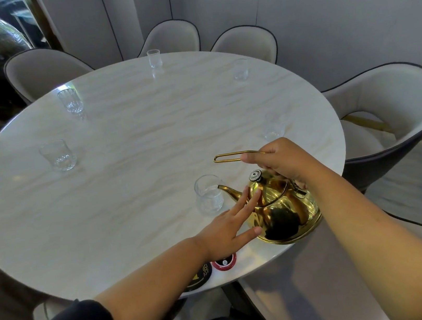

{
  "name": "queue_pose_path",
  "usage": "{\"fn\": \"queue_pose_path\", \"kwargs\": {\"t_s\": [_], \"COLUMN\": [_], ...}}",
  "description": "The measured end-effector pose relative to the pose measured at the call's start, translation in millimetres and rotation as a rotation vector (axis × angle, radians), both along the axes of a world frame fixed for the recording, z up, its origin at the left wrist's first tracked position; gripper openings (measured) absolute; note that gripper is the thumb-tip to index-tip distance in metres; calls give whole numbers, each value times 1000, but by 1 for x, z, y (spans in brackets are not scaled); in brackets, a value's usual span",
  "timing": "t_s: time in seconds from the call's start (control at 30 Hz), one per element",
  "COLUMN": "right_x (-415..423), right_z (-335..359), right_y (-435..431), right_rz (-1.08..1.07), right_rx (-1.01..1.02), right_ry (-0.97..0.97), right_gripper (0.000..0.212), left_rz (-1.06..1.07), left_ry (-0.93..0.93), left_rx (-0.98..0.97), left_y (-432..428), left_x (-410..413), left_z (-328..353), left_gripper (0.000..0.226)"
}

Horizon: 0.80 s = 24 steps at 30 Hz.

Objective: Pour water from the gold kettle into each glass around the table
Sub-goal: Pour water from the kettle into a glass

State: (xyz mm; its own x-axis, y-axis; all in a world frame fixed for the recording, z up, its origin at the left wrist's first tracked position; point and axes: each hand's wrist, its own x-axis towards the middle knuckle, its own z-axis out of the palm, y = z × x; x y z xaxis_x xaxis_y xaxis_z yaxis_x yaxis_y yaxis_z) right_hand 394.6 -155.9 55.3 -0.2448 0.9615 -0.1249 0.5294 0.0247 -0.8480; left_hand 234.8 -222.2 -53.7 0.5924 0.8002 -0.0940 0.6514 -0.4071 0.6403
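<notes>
The gold kettle [283, 209] hangs tilted over the near right edge of the round marble table [124, 172]. Its spout tip sits just over the rim of the nearest glass [209, 195], which holds some water. My right hand [284, 161] is shut on the kettle's thin wire handle. With fingers spread, my left hand [230, 225] presses on the kettle's lid and side. Several more glasses ring the table: near left [58, 155], far left [70, 100], far middle [154, 58], far right [241, 69] and right [273, 126].
Beige padded chairs surround the table, one at the right [400, 115] and others behind [169, 37]. A dark round coaster [194, 278] and a red-rimmed one [224, 262] lie at the table's near edge under my left wrist.
</notes>
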Motion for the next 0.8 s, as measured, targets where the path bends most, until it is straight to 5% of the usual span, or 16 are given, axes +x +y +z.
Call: {"fn": "queue_pose_path", "kwargs": {"t_s": [0.8], "right_x": [-2], "right_z": [2], "right_y": [6], "right_rz": [47], "right_rx": [-13], "right_ry": [-23], "right_gripper": [44], "left_rz": [-16], "left_ry": [23], "left_rx": [19], "left_y": [6], "left_x": [-3], "left_z": [-2], "left_gripper": [67]}}
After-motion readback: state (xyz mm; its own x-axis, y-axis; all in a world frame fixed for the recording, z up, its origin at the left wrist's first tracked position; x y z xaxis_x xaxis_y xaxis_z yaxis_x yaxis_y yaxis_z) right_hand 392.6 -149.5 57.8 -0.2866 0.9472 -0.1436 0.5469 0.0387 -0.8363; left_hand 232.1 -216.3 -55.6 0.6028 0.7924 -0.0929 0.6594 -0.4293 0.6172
